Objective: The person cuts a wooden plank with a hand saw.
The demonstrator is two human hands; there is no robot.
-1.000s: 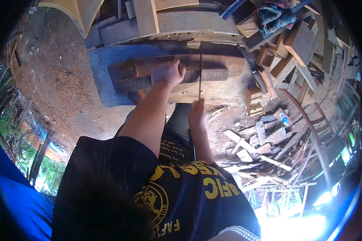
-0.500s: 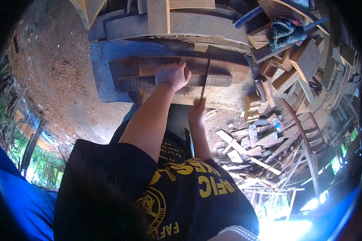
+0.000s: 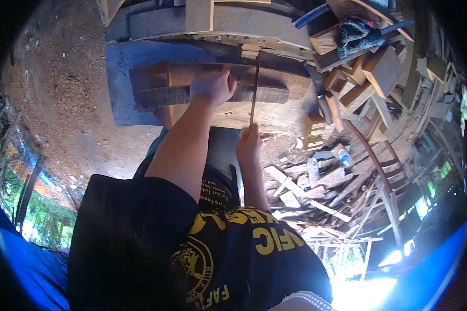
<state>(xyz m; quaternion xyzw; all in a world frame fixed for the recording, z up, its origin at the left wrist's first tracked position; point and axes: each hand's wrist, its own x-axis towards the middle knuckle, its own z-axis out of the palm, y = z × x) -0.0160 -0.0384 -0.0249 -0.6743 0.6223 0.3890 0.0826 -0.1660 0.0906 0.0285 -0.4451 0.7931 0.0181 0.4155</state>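
My left hand [image 3: 213,87] is closed on a dark wooden board [image 3: 264,95], pressing down near its middle. This board lies over a wider brown plank [image 3: 288,79] on a worn blue-grey work surface [image 3: 120,98]. A long, thin saw blade [image 3: 255,88] crosses both pieces to the right of my left hand. My right hand [image 3: 249,137] is closed around the saw's near end, below the boards. A dark-handled tool [image 3: 321,103] lies just right of the work surface, beside a light brown wooden piece [image 3: 334,116].
Stacked planks [image 3: 254,23] lie beyond the work surface. A heap of wood blocks [image 3: 379,70], with a teal cloth [image 3: 355,36] on it, stands at the right. Offcuts [image 3: 306,192] and a small bottle [image 3: 343,155] lie on the ground [image 3: 62,103], near a wooden chair-like frame [image 3: 384,160].
My right hand has moved the saw in short strokes, its blade tilting slightly along the way. My left hand stays on the board. The whole view has shifted a little with my head.
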